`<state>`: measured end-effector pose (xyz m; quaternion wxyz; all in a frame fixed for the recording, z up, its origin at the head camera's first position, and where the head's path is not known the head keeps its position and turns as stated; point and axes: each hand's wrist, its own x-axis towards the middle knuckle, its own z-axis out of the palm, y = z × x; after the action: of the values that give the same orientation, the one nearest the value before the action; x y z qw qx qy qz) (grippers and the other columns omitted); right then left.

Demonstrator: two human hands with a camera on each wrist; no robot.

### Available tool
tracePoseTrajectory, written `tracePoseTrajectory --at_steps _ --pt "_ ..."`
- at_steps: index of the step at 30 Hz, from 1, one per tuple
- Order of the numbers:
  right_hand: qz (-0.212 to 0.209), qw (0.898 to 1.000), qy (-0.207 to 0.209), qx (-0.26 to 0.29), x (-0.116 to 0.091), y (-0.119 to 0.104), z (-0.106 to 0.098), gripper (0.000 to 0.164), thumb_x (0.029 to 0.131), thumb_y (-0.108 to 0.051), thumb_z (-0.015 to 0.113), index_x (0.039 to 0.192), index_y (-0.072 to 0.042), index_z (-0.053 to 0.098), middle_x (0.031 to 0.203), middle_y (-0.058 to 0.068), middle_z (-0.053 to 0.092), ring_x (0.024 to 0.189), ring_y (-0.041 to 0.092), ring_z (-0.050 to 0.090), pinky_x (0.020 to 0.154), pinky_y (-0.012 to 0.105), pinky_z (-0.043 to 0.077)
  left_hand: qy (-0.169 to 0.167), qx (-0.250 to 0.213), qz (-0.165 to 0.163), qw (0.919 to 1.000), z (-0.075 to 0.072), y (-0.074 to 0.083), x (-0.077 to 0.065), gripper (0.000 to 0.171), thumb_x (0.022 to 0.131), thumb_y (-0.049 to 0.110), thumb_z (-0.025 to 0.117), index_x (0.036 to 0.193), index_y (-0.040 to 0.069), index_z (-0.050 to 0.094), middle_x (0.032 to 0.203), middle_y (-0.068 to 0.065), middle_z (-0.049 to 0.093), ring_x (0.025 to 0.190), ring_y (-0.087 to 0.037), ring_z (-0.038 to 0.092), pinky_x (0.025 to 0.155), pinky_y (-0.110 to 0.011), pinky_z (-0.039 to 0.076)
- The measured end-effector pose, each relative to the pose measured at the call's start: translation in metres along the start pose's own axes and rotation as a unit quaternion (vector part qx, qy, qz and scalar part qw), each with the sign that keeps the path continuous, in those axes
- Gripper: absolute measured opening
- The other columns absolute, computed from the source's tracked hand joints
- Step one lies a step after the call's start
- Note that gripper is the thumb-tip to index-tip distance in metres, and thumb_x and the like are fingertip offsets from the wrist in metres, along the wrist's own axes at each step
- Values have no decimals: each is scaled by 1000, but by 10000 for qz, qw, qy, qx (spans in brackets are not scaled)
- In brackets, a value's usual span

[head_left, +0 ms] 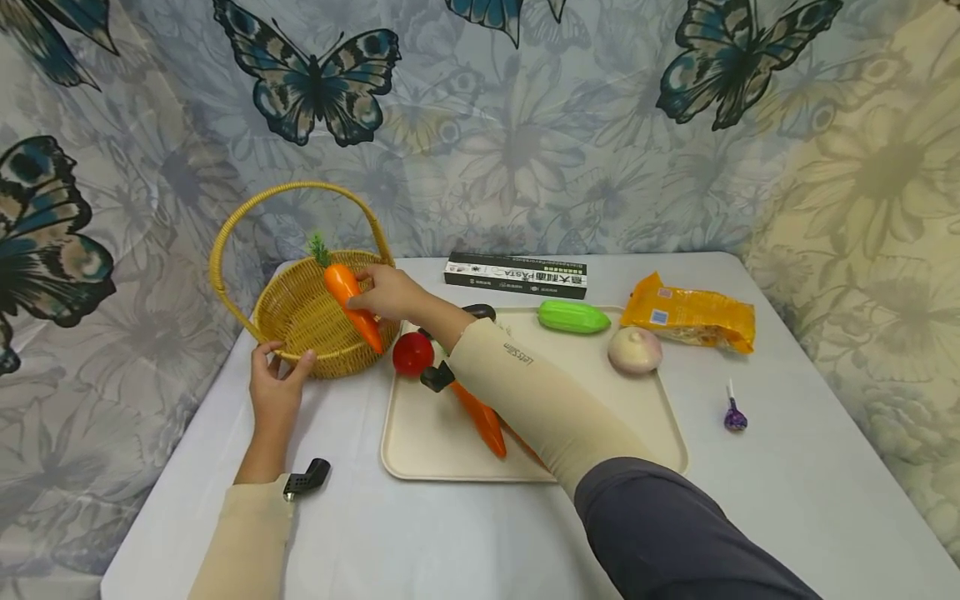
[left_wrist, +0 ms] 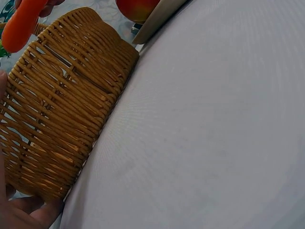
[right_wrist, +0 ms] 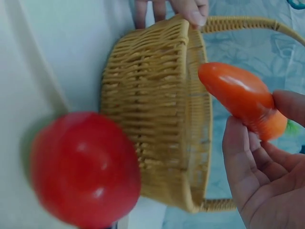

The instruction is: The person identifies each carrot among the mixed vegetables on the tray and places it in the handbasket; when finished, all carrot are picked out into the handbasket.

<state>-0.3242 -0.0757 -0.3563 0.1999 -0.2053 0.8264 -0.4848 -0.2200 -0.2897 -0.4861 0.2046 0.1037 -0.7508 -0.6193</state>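
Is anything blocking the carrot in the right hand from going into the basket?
Nothing visible: the right hand holds the carrot above the open basket, and the left hand holds its side.

Soft, even light, cooler left, warmer right.
In the head view we see the patterned backdrop [head_left: 517,150] yellow toward the right, and only pale, soft-edged shadows on the white table [head_left: 360,542] near the left sleeve [head_left: 243,533]. The left wrist view looks dimmer and greyer to us, with faint speckled texture across the table. From the right wrist we get a hazy, bluish picture: small glare spots on the round red fruit [right_wrist: 86,169], a sheen on the carrot [right_wrist: 236,90], and smeared weave on the basket [right_wrist: 143,109].
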Motion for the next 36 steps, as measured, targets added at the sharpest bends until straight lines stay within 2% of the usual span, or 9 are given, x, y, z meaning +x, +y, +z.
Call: tracePoseTrajectory --at_steps 6,12,18,21,25,29,36 --pt "-55 9998 -74 -147 19 -19 16 59 91 -27 72 142 -11 47 109 3 61 81 13 65 65 35 60 63 79 86 9999 -2 3 6 65 86 32 76 133 7 38 154 -6 27 140 -25 31 103 -38 42" --pt "19 9998 60 -172 31 -26 30 56 92 -26 71 141 -14 47 107 2 63 79 12 64 64 32 59 97 79 -17 9999 -3 3 3 65 86 31 76 132 7 38 151 -7 31 140 -25 31 104 -39 41" --pt "27 9983 328 -491 40 -17 42 53 94 -29 68 141 -17 47 108 0 63 79 10 63 65 25 55 107 27 -26 9999 -3 3 0 63 86 26 77 131 6 39 151 -8 31 139 -25 32 103 -37 43" --pt "125 9942 434 -980 44 -10 48 55 93 -33 67 142 -20 46 108 -2 62 80 8 62 65 23 52 82 -11 31 10000 -2 3 0 65 86 25 77 133 3 38 151 -9 31 139 -26 32 104 -40 42" --pt "211 9873 456 -1507 46 -2 56 58 91 -34 70 142 -21 46 106 -4 63 81 7 61 66 21 51 24 27 -3 10000 -1 2 2 67 86 24 77 134 1 37 150 -10 31 140 -27 31 105 -43 40" --pt "198 9859 410 -1611 50 5 61 59 89 -33 73 140 -18 50 105 -3 64 82 6 61 64 19 51 8 -4 -106 9999 -1 6 0 65 86 22 77 133 0 37 150 -12 31 140 -29 31 105 -43 40" --pt "108 9776 337 -2074 52 11 67 56 88 -33 74 138 -14 54 123 -3 63 97 7 59 75 18 49 -5 -39 -71 10000 -2 8 -1 65 85 20 78 131 -1 36 152 -11 28 141 -28 29 107 -48 37"
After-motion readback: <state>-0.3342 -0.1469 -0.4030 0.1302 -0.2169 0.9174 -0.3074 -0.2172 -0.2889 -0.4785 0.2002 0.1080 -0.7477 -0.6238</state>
